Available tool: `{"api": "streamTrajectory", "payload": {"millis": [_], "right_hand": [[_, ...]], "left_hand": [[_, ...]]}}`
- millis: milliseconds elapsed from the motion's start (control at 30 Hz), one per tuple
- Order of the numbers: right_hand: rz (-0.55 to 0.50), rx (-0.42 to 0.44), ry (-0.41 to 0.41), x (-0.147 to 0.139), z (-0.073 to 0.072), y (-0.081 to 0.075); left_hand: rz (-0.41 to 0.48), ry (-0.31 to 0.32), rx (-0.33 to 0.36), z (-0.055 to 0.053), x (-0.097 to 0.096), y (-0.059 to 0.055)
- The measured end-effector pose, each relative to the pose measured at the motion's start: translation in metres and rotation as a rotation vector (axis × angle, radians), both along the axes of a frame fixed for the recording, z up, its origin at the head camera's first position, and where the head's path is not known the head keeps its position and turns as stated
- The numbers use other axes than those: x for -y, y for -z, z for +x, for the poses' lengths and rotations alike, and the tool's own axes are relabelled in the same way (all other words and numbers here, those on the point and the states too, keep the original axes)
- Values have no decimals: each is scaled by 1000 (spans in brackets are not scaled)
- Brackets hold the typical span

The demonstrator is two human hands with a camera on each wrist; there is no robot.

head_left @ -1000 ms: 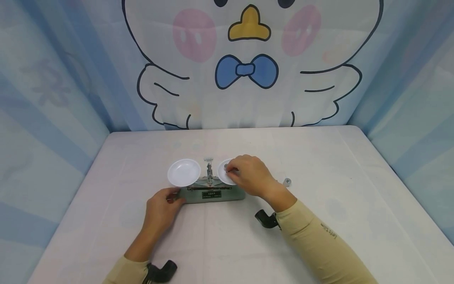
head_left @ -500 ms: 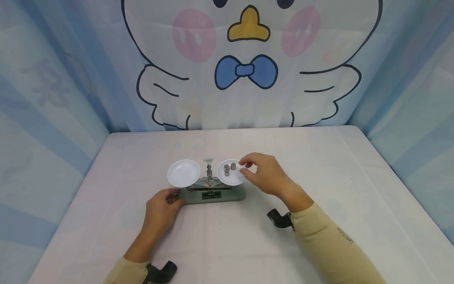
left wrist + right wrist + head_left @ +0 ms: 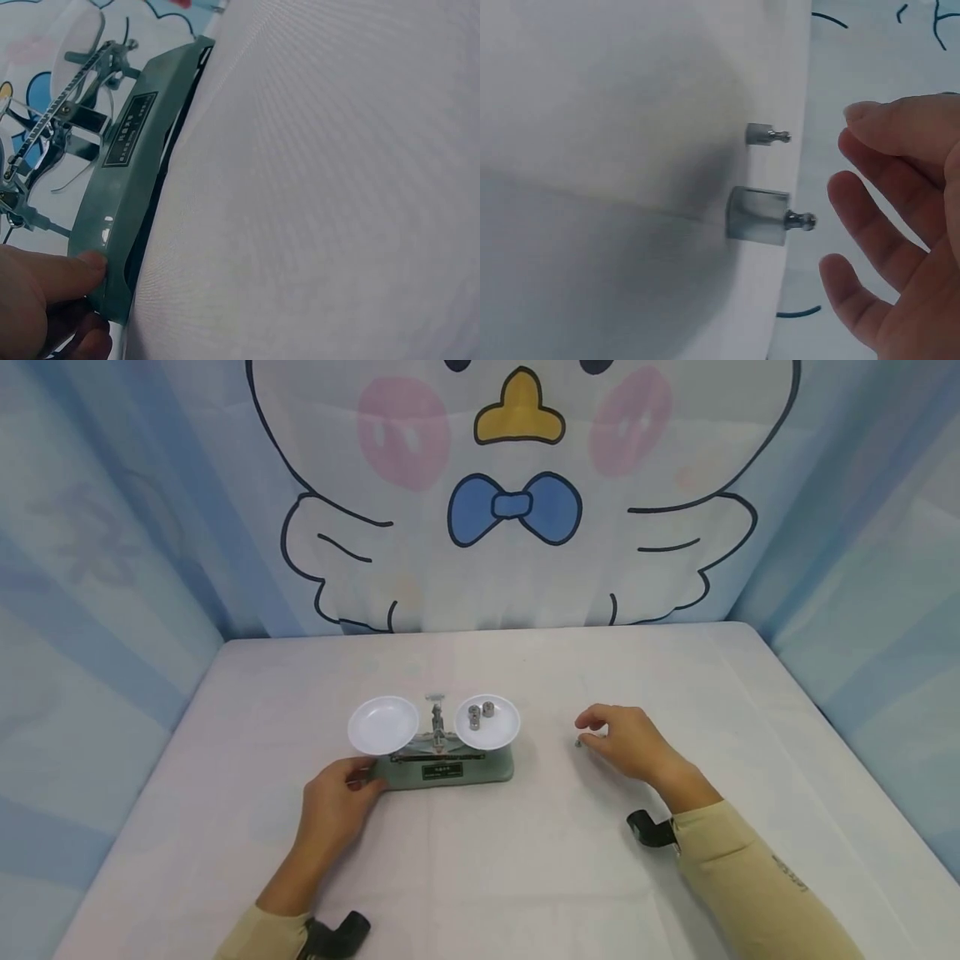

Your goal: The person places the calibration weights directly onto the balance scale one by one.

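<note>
A balance scale point(image 3: 491, 766) with a green base stands on the table. My left hand point(image 3: 337, 806) grips the left end of its base, the thumb lying on the front face in the left wrist view. The scale's left white pan point(image 3: 383, 727) is bare. On the right white pan point(image 3: 506, 727) sit three small metal weights point(image 3: 488, 709). My right hand point(image 3: 633, 745) hovers to the right of the scale, fingers apart and holding nothing. Close to its fingertips, in the right wrist view, a smaller knobbed weight point(image 3: 759, 135) and a larger one point(image 3: 757, 216) stand upright on the table.
A white cloth point(image 3: 480, 877) covers the table. Behind it hangs a curtain point(image 3: 517, 585) with a cartoon figure, and blue drapes point(image 3: 97, 635) close off the sides. A black wrist camera mount point(image 3: 651, 828) sticks out from the right sleeve.
My right hand has let go of a weight on the right pan and moved right, over to the weights on the table. The left hand keeps its grip on the base.
</note>
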State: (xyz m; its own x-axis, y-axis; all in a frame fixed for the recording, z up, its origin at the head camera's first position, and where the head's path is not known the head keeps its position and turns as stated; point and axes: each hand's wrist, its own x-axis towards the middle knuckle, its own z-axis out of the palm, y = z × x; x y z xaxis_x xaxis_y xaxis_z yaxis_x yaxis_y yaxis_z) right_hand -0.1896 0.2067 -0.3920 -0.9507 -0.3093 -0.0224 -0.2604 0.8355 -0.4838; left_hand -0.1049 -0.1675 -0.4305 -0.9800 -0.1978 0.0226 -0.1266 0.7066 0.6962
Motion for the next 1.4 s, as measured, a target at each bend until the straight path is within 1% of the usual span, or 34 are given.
{"api": "streamTrajectory", "payload": {"millis": [100,233,400,667,833,1000,1133,1267,1400], "right_hand": [[31,4,-9,-3,-4,9],[70,-13,-27,-3,-9,15],[99,-17,-52,0,-12,19],[112,-16,-40,3,-12,21],[102,-14,-23,4,-12,21],[41,-41,-15,8,-6,15],[-23,-69,-17,18,3,3],[-74,-125,-35,32,12,-12],[-124,-203,-81,48,20,-24]], "left_hand": [[-2,-2,4,-1,0,0],[-1,-3,11,-2,-1,0],[-5,-4,8,-2,-1,0],[2,-4,10,-2,-3,-1],[6,3,0,-2,-2,0],[5,3,-7,-2,-2,0],[15,3,-3,-1,-2,0],[19,3,0,0,-1,0],[16,1,1,0,-1,1]]}}
